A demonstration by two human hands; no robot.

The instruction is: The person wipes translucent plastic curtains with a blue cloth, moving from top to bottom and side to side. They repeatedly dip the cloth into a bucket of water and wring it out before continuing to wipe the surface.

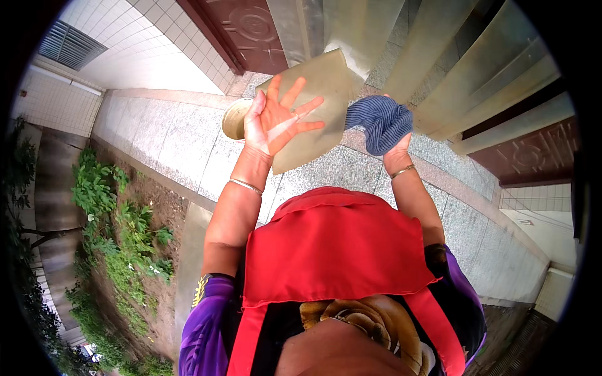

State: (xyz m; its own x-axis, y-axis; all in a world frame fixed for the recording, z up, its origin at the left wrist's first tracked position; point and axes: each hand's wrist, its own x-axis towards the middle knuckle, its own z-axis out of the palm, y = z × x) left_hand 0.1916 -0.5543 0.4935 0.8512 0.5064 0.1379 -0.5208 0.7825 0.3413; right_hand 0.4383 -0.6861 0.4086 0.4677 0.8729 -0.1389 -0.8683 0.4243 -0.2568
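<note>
My left hand (277, 117) is raised with its palm up and fingers spread. A yellowish translucent plastic curtain strip (324, 141) seems to lie over the palm and fingers, which show through it with an orange tint. The thumb is outside the strip's left edge. My right hand (400, 143) grips a bunched blue cloth (381, 124) with dark stripes, and most of its fingers are hidden by it. The cloth's left end meets the strip's right edge. Both wrists wear bangles.
More curtain strips (423, 61) hang from a doorway between brown door panels (254, 30). Partly behind my left hand stands a bucket (234, 120) on the speckled stone floor (183, 136). A planted bed (127, 235) runs along the left. A red apron (334, 254) covers my front.
</note>
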